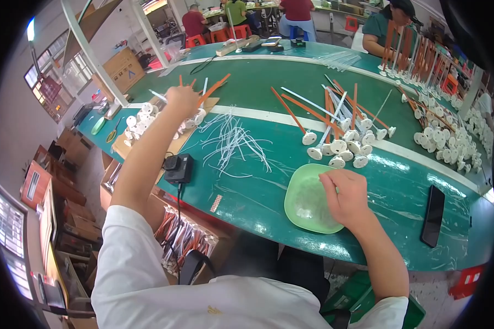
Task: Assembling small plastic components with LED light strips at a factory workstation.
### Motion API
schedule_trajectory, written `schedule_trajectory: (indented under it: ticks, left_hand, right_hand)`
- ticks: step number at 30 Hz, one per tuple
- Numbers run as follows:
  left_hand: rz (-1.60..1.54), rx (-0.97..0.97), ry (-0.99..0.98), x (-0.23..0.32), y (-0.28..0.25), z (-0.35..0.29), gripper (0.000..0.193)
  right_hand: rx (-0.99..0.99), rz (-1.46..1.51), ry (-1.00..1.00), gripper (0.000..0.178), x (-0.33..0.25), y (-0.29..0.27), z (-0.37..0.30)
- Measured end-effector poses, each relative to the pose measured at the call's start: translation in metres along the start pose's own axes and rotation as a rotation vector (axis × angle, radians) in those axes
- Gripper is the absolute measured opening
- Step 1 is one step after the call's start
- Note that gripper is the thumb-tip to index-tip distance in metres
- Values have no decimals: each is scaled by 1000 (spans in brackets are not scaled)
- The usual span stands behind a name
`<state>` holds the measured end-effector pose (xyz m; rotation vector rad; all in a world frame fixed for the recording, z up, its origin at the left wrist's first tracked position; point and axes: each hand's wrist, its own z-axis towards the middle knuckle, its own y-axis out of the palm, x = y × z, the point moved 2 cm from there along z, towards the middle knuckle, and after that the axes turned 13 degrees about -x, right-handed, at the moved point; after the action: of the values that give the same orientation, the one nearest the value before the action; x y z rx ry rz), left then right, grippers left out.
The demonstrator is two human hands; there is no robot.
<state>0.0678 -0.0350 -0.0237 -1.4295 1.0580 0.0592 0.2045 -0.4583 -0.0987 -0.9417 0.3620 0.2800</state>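
Observation:
My left hand (182, 102) reaches out over a pile of white round-based pieces (141, 122) with orange and white strips, lying on cardboard. Its fingers are hidden behind the back of the hand. My right hand (346, 196) is closed, with fingers curled and thumb alongside, over the right side of a light green bowl (304, 205); what its fingers hold, if anything, is hidden. A second heap of the white round-based pieces (339, 147), with orange and white strips pointing away, lies beyond the bowl. Loose thin white ties (237, 143) are scattered between the two heaps.
A black corded box (179, 168) stands near the table's front edge. On the right lies a black phone (433, 215). Scissors (112, 135) and a small green dish (98, 126) are at far left. More white pieces (442, 137) lie right. A co-worker (387, 30) sits across.

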Motion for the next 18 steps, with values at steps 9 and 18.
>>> schedule_trajectory:
  ticks: [9,18]
  left_hand:
    - [-742,295,1066,197,-65,-78,38]
    - [-1204,285,1191,213,-44,-95,27]
  right_hand:
    - [54,0,-15,8,3,4,-3]
    - [218,3,113,11,18,-1,-4]
